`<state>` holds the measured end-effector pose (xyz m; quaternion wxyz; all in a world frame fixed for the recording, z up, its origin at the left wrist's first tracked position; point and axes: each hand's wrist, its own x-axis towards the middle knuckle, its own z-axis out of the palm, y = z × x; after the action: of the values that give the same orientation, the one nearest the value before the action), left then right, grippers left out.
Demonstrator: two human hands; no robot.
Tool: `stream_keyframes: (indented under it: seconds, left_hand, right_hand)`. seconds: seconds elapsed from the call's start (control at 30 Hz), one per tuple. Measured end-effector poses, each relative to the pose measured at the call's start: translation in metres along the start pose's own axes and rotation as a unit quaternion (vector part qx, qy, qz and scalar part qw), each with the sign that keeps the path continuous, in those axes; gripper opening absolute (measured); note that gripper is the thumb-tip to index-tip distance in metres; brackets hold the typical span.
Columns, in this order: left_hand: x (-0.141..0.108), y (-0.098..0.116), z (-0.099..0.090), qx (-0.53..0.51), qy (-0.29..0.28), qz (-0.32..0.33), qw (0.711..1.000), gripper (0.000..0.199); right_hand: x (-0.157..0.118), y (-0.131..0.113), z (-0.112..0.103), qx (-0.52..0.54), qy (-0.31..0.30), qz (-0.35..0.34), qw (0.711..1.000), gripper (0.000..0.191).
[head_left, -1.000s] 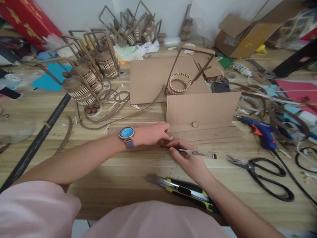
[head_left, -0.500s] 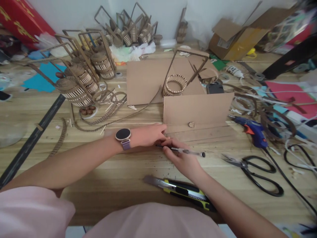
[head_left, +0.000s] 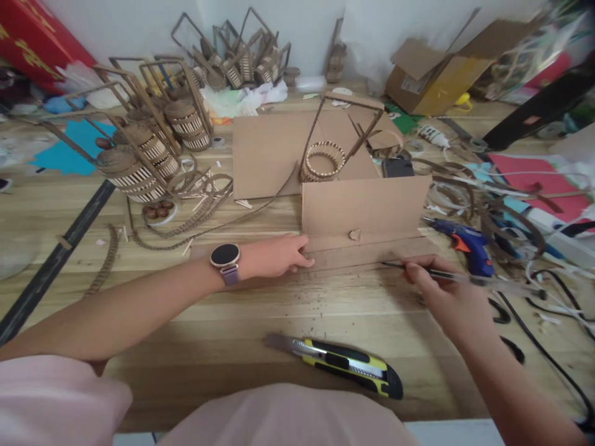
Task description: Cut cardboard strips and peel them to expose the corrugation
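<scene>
The right hand [head_left: 458, 305], clamped on what looks like a pen [head_left: 449, 274], has moved rightward along the cardboard [head_left: 346, 254].

Blue glue gun [head_left: 473, 239], white bottle [head_left: 433, 134], red sheet [head_left: 560, 186]

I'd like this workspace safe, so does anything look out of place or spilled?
Yes, two things. The yellow-and-black utility knife lies with its blade out, close to the pink shirt, which looks risky. Dark crumbs are scattered between it and the lined cardboard, looking untidy; what they are, I can't tell.
</scene>
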<state>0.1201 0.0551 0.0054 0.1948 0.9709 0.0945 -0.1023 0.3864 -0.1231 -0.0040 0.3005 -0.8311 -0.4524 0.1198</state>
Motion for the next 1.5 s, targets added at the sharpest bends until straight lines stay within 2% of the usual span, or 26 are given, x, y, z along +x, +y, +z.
stream_keyframes:
  seconds: [0.1, 0.2, 0.3, 0.43, 0.67, 0.77, 0.87, 1.0, 1.07, 1.17, 1.2, 1.27, 1.37, 1.43, 1.5]
  left_hand:
    - [0.0, 0.0, -0.001, 0.0, 0.002, 0.001, 1.0, 0.032]
    - [0.0, -0.001, -0.001, -0.009, 0.013, 0.012, 1.0, 0.032]
    - [0.002, -0.002, 0.001, -0.019, 0.018, 0.022, 0.999, 0.029]
    - [0.003, -0.003, 0.0, -0.031, 0.016, 0.028, 0.999, 0.022]
    - [0.001, -0.001, -0.004, -0.038, 0.018, 0.032, 0.999, 0.023]
    - [0.002, -0.001, -0.002, -0.029, 0.017, 0.03, 0.999, 0.023]
    - [0.002, -0.002, 0.0, -0.019, 0.021, 0.02, 0.999, 0.027]
    - [0.001, -0.003, 0.003, -0.009, 0.019, 0.012, 1.0, 0.033]
    - [0.0, -0.004, 0.004, -0.005, 0.018, 0.012, 1.0, 0.035]
    - [0.0, -0.005, 0.005, 0.002, 0.021, 0.015, 1.0, 0.034]
    - [0.001, -0.005, 0.005, 0.003, 0.022, 0.015, 1.0, 0.034]
    - [0.001, -0.005, 0.005, 0.006, 0.025, 0.015, 1.0, 0.033]
    - [-0.005, -0.005, 0.001, 0.003, 0.04, 0.012, 0.999, 0.039]
    - [-0.016, -0.005, -0.002, -0.004, 0.061, -0.006, 0.998, 0.046]
    - [-0.034, -0.006, -0.003, -0.002, 0.078, -0.048, 0.996, 0.057]
  right_hand:
    - [-0.012, -0.023, 0.013, 0.069, -0.051, -0.028, 0.996, 0.032]
    - [-0.026, -0.058, 0.039, 0.167, -0.144, -0.096, 0.971, 0.024]
    - [-0.033, -0.081, 0.064, 0.203, -0.192, -0.12, 0.952, 0.021]
    - [-0.033, -0.09, 0.079, 0.23, -0.218, -0.142, 0.938, 0.019]
    - [-0.034, -0.092, 0.088, 0.239, -0.224, -0.147, 0.933, 0.019]
    - [-0.032, -0.088, 0.086, 0.221, -0.215, -0.146, 0.94, 0.022]
    - [-0.024, -0.073, 0.071, 0.185, -0.194, -0.132, 0.954, 0.024]
    - [-0.005, -0.033, 0.029, 0.127, -0.145, -0.09, 0.977, 0.029]
    - [0.004, -0.011, 0.004, 0.054, -0.097, -0.063, 0.992, 0.036]
    - [0.015, 0.01, -0.026, 0.007, -0.053, -0.044, 0.998, 0.041]
    - [0.018, 0.012, -0.03, -0.007, -0.041, -0.061, 0.997, 0.041]
    - [0.025, 0.012, -0.029, -0.041, -0.045, -0.146, 0.987, 0.04]
    - [0.039, 0.005, -0.011, -0.066, -0.134, -0.296, 0.943, 0.033]
    - [0.05, -0.001, 0.002, -0.071, -0.185, -0.338, 0.92, 0.025]
    - [0.06, -0.005, 0.011, -0.07, -0.207, -0.353, 0.91, 0.018]
